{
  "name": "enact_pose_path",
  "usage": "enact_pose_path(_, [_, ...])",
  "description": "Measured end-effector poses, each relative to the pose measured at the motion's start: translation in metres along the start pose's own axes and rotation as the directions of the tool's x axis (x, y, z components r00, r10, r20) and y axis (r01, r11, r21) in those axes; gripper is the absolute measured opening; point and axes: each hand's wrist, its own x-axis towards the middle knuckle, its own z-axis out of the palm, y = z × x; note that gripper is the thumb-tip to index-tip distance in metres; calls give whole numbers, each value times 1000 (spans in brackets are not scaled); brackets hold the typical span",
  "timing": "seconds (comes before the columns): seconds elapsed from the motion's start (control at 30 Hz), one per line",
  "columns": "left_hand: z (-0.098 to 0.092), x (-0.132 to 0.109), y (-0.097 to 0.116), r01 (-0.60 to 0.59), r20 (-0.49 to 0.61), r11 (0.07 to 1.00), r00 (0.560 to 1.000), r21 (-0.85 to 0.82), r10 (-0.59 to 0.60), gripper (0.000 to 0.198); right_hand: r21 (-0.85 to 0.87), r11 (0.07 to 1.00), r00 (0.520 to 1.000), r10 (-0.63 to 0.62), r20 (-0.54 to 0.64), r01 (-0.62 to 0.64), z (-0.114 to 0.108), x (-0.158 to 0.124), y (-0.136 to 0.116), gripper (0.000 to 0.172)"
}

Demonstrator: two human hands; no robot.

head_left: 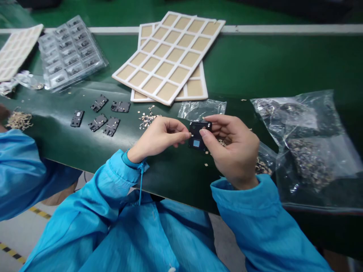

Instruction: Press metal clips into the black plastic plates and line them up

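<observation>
My left hand [159,136] and my right hand [232,149] meet above the green mat, both pinching a small black plastic part [196,135] with a square silvery window. The right thumb presses on its face, and the right fingers curl behind it. The left fingertips touch its left edge. To the left, several similar black parts [98,122] lie flat on the mat, apart from my hands. Small tan paper scraps [146,120] are scattered just beyond my left hand.
Tan pads in white backing sheets [167,56] lie stacked at the far middle. A clear blister tray of small parts [69,49] sits far left. A bulging plastic bag of scraps [307,141] lies right. A co-worker's blue sleeve [17,170] enters at left.
</observation>
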Motion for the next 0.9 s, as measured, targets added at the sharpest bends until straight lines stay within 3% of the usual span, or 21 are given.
enact_pose_path(0.27, [1, 0, -3, -23, -30, 999, 999, 42, 24, 16, 56, 993, 994, 106, 24, -107, 2, -2, -2, 17])
enact_pose_path(0.7, [4, -2, -3, -81, -143, 982, 984, 169, 106, 16, 44, 994, 995, 99, 26, -100, 4, -5, 1, 20])
enact_pose_path(0.8, [3, -1, -4, -93, -136, 989, 985, 113, 109, 16, 89, 989, 993, 118, 9, -118, 4, -5, 0, 19])
enact_pose_path(0.9, [2, 0, -3, -75, -53, 997, 996, -1, 75, 15, 159, 974, 986, 164, 11, -164, 5, -4, -1, 19])
